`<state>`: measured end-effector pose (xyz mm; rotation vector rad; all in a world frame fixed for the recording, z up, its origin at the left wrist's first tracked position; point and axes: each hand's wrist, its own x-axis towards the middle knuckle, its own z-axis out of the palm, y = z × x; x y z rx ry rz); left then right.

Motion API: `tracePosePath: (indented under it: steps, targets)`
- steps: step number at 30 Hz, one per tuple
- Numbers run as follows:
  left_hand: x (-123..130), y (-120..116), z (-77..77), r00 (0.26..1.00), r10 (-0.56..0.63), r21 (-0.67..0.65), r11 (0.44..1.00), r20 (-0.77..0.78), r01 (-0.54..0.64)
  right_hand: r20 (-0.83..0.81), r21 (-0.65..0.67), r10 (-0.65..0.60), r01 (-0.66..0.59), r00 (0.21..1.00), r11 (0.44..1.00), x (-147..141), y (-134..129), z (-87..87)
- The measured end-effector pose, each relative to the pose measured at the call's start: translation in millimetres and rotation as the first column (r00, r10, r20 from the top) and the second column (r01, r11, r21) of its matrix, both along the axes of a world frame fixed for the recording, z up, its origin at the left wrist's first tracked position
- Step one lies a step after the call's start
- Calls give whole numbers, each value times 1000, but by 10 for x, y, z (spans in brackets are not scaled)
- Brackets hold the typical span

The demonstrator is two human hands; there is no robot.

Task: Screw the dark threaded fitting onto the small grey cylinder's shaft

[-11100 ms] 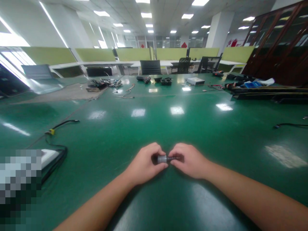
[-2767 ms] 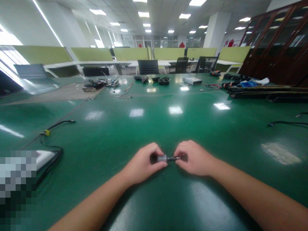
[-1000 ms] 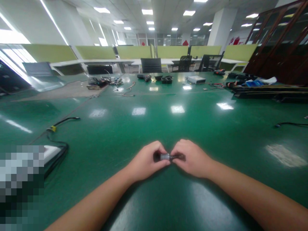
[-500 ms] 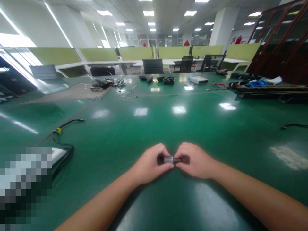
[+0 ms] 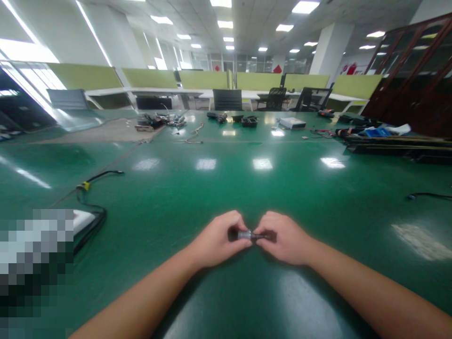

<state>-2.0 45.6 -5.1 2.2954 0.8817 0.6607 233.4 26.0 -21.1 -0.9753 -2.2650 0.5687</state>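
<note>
Low in the middle of the head view, my left hand (image 5: 218,240) pinches a short silvery metal cylinder (image 5: 244,234) between thumb and fingers. From its right end a thin dark rod (image 5: 260,237) runs sideways into the grip of my right hand (image 5: 284,239), whose thumb and fingertips are closed on it. Cylinder and rod lie in one line, roughly level. Whether they are one piece or two, I cannot make out; the fingers cover part of both. My two hands face each other, fingertips nearly touching, just over the glossy green tabletop (image 5: 226,188).
Black cables (image 5: 102,214) lie at left beside a partly pixelated pale device (image 5: 84,218). Another dark cable (image 5: 429,194) is at the right edge. Along the far side are a tangle of parts (image 5: 155,121), a power drill (image 5: 217,117), a flat silver box (image 5: 292,123) and long dark bars (image 5: 384,145).
The view has shifted slightly. My left fingertips and the metal cylinder sit a touch further left, with a slightly wider gap between the hands. Both grips stay the same.
</note>
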Motion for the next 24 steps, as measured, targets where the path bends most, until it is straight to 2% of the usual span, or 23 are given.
tracePosePath:
  steps: [24]
  targets:
    - [2,-32,49,998,66,-9,998,7,-66,-5,-32,2,-2,1000,999,29,2,39]
